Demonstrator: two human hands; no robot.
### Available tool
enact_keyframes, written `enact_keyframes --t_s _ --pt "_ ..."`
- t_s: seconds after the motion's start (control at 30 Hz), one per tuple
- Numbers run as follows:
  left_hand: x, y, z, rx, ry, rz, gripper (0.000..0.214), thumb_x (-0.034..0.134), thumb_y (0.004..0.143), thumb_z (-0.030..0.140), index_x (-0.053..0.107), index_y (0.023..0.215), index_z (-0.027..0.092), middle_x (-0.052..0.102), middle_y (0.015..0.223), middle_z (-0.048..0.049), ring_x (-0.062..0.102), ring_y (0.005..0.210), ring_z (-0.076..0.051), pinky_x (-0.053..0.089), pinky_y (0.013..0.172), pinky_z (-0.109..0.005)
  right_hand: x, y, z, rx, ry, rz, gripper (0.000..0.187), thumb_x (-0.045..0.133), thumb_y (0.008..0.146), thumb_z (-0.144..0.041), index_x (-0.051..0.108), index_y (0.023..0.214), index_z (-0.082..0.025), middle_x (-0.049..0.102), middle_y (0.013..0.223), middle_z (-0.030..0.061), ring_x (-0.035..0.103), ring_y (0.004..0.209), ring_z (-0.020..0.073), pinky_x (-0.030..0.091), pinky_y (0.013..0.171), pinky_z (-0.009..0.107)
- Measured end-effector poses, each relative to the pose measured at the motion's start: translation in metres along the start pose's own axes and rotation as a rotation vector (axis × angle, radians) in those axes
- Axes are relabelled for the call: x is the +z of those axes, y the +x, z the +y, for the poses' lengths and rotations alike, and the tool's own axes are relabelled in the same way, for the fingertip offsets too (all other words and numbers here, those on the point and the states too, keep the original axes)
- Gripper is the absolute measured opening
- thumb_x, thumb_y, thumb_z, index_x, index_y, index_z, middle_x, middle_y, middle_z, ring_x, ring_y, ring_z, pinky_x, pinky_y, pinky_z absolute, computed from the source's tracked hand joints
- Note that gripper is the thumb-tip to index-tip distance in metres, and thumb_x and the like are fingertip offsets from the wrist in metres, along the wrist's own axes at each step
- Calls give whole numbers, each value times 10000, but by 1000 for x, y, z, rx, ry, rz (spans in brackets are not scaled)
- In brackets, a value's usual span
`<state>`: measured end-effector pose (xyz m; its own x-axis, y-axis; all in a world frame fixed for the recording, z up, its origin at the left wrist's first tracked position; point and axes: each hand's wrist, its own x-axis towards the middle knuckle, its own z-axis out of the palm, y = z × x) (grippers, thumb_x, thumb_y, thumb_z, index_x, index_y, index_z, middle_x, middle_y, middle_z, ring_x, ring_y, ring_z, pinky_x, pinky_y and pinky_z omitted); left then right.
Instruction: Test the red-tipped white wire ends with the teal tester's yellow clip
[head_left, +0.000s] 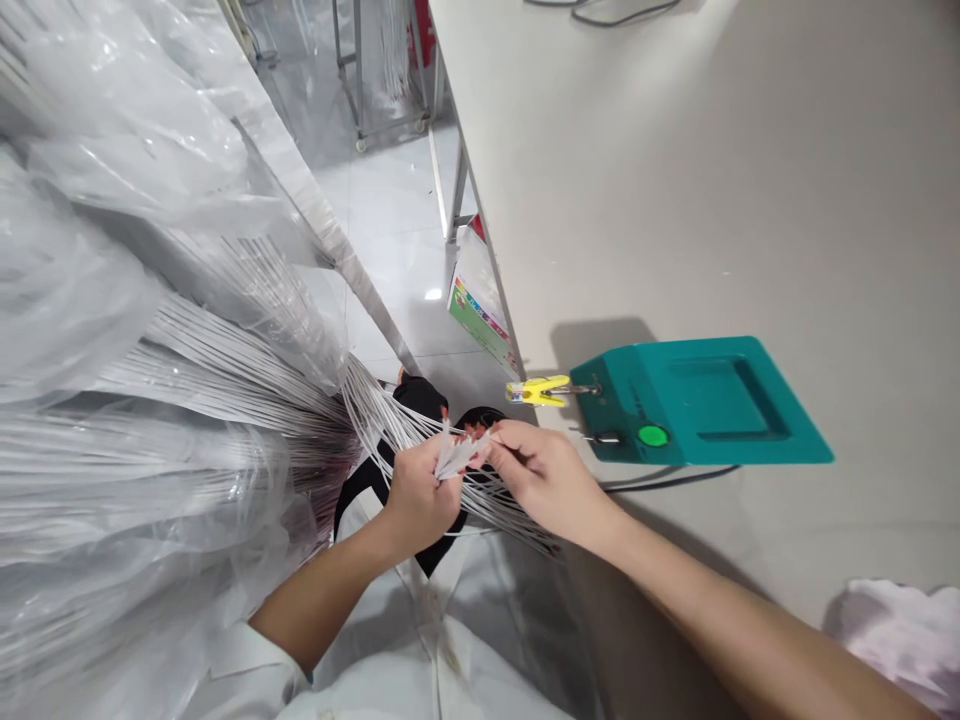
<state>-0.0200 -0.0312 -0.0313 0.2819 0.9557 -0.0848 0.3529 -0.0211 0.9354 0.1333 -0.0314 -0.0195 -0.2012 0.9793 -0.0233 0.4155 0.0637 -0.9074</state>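
In the head view, my left hand [424, 492] is closed around a bunch of thin white wires. Their white ends [459, 452] fan out above the fist and show reddish, copper-coloured tips. Thumb and fingers of my right hand [534, 475] are pinched together at the right side of these ends. Exactly how many wires they grip is too small to see. A long bundle of white wires [390, 405] runs from the left, behind both hands and across my lap. Right of my right hand stands a teal device [630, 390] with a green button and a yellow clip [538, 391].
Plastic-wrapped wire bundles [247, 390] fill the left side beside a pale rail [330, 240]. A beige table [712, 200] spans the right. A printed box [480, 300] sits under its edge, a wheeled metal rack [358, 80] beyond. Whitish cloth [900, 635] lies lower right.
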Motion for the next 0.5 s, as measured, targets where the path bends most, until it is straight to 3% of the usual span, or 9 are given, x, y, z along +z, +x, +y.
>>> enact_keyframes --t_s 0.1,0.2,0.27,0.33,0.43,0.5 --pt "1 0 -1 -24 -40 32 142 489 800 182 625 765 157 655 706 -35 610 739 -170 455 700 -260 3 2 -2 395 567 -140 270 541 763 -415 577 667 -165 444 492 -46 352 389 77 314 399 238" --pt "0 0 1 -87 -125 76 155 491 824 240 618 810 154 668 732 -40 601 694 -153 449 679 -255 3 1 -3 510 768 -140 325 585 718 -486 559 674 -165 374 490 -75 296 345 55 283 355 229" --pt "0 0 3 -112 -161 91 163 498 828 266 616 823 154 668 712 -34 588 655 -142 443 663 -253 3 -1 -3 398 597 5 327 536 774 -486 573 742 -163 445 549 -48 381 377 67 329 380 234" --pt "0 0 4 -122 -170 90 163 502 825 269 615 815 152 664 700 -32 578 649 -140 438 652 -250 2 -4 -3 184 280 126 288 486 836 -433 586 866 -165 548 664 0 493 479 94 398 453 246" --pt "-1 0 6 -103 -133 55 137 515 802 231 618 761 150 647 691 -27 566 668 -144 433 639 -242 1 -6 0 -198 -226 156 190 465 871 -281 595 938 -160 631 837 63 590 692 141 457 584 262" --pt "-2 0 7 -87 -85 21 129 523 786 209 627 738 150 634 680 -19 555 657 -141 428 625 -237 -1 -7 2 -419 -536 176 173 453 866 -205 612 914 -156 656 849 75 604 730 156 457 603 265"
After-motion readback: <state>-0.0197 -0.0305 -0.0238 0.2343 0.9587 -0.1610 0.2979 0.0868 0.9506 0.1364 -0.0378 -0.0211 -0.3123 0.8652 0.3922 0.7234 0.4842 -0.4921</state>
